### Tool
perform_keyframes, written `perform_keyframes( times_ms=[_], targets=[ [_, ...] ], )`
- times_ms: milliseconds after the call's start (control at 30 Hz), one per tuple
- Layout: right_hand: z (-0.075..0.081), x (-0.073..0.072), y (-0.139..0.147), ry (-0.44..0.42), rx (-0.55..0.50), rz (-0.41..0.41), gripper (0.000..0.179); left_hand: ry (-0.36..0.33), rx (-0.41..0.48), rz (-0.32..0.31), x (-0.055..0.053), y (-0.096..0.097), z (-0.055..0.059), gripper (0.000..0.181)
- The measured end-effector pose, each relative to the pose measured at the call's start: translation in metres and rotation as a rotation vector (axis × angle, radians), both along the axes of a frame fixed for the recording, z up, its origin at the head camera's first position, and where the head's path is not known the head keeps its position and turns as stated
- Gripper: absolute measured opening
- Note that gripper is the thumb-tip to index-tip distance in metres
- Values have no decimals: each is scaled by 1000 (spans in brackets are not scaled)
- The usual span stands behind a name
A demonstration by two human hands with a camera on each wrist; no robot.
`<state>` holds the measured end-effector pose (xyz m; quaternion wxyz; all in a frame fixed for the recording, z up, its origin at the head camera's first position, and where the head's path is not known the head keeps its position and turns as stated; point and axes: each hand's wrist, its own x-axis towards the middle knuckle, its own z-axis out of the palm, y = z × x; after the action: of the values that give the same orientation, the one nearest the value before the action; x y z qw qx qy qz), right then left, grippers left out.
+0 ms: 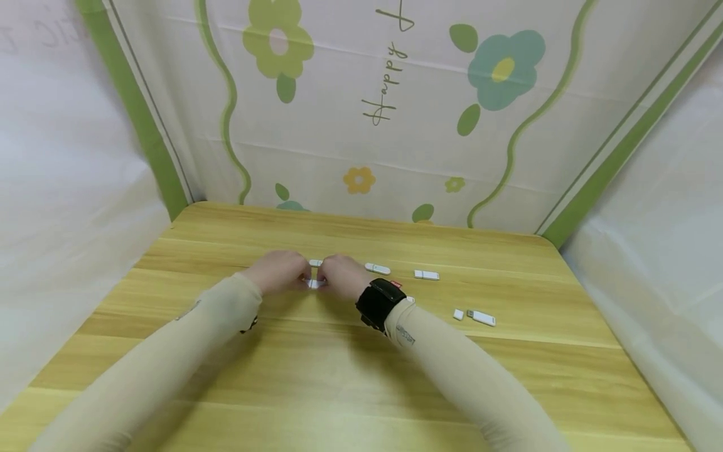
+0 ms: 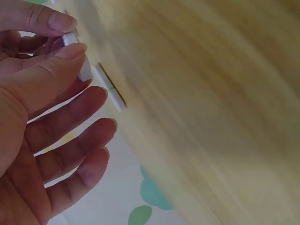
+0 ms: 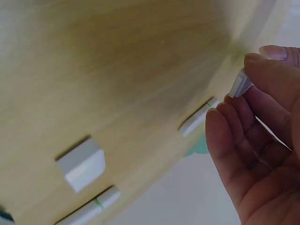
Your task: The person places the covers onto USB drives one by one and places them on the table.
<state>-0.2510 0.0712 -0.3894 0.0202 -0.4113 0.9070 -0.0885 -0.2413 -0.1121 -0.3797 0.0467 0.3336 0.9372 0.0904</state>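
Between the fingertips, a white stick

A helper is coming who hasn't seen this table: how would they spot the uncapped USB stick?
On the wooden table, find the right hand and its black wrist strap. Right of that strap in the head view, a white USB stick lies beside a small loose cap. Its bare grey plug, facing that cap, sets it apart from the capped stick farther back.
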Motion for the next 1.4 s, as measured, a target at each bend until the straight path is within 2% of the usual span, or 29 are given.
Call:
perform_keyframes(
  times_ms=[267, 500, 733, 1133, 1400],
  targets=[
    [-12, -11, -9, -50, 7, -19, 9, -75, -19, 0, -16, -3, -7, 10],
    [-13, -13, -13, -103, 10, -53, 10, -43, -46, -17, -23, -8, -11, 7],
    [-13, -14, -15, -112, 4, -89, 8, -51, -34, -1, -23, -8, -11, 7],
    [-13, -11, -20, -160, -38, -211, 9, -78, 19, 65, -23, -6, -13, 12],
    [-15, -10, -22, -148, -29, -223, 8, -79, 45, 79, -20, -5, -12, 11]
  ],
)
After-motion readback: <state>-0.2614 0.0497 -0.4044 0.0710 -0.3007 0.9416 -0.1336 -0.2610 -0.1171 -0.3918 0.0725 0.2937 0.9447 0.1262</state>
